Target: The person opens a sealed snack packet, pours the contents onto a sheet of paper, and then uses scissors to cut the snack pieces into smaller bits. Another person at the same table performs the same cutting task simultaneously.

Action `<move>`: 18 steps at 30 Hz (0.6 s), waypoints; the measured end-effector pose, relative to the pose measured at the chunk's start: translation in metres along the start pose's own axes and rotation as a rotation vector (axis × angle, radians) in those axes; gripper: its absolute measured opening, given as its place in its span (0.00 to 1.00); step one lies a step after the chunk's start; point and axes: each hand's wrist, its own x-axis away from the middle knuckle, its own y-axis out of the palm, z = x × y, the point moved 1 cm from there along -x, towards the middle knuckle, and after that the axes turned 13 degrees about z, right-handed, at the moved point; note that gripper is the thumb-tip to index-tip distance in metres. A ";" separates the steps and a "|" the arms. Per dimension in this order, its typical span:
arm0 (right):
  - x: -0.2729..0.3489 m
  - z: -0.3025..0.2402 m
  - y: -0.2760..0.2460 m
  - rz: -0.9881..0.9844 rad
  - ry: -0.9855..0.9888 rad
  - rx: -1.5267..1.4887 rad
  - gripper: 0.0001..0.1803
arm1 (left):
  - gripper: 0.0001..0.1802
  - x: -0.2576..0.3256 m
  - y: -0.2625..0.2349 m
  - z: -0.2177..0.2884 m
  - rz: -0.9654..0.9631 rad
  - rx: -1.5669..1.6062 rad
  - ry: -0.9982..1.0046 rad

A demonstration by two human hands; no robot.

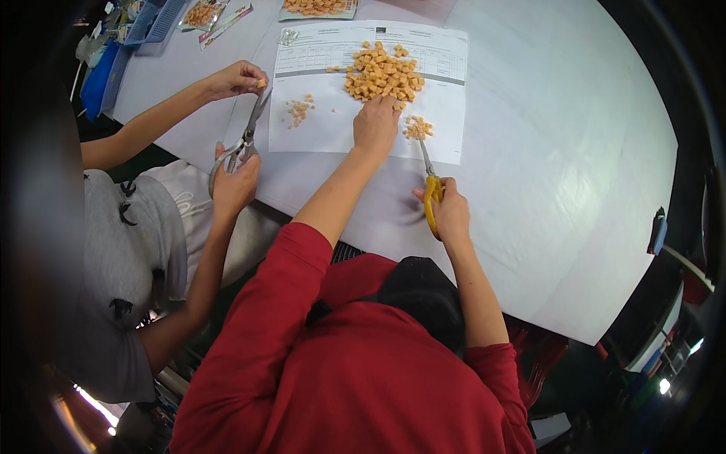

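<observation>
A heap of small orange cubes lies on printed white paper sheets. At the heap's near edge is my left hand, its fingers drawn together among the cubes; whatever they pinch is hidden. My right hand grips yellow-handled scissors, blades pointing away from me. The blade tips touch or nearly touch a small pile of cut orange bits. How far the blades are parted is hard to see.
To my left, a co-worker's hand pinches an orange cube beside grey scissors held in the other hand. Smaller cut bits lie near them. Beyond are bags of orange pieces and a blue basket. The white table extends right.
</observation>
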 end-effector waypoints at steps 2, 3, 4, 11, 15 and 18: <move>0.000 0.001 0.001 -0.025 0.028 -0.067 0.38 | 0.09 -0.005 -0.001 0.008 -0.051 -0.116 0.040; -0.001 0.003 0.004 -0.055 0.050 -0.117 0.38 | 0.09 -0.008 -0.004 0.010 -0.067 -0.106 0.018; -0.002 0.004 0.006 -0.081 0.074 -0.167 0.38 | 0.09 -0.010 -0.008 0.011 -0.085 -0.094 0.000; -0.015 -0.025 0.023 -0.264 0.018 -0.203 0.40 | 0.11 -0.002 -0.040 -0.034 -0.239 0.839 -0.903; -0.026 -0.021 0.030 -0.158 0.132 -0.325 0.43 | 0.14 0.013 -0.041 -0.049 -0.265 1.062 -1.063; -0.011 -0.021 0.010 -0.215 0.076 -0.256 0.45 | 0.15 0.026 -0.041 -0.048 -0.267 1.195 -1.118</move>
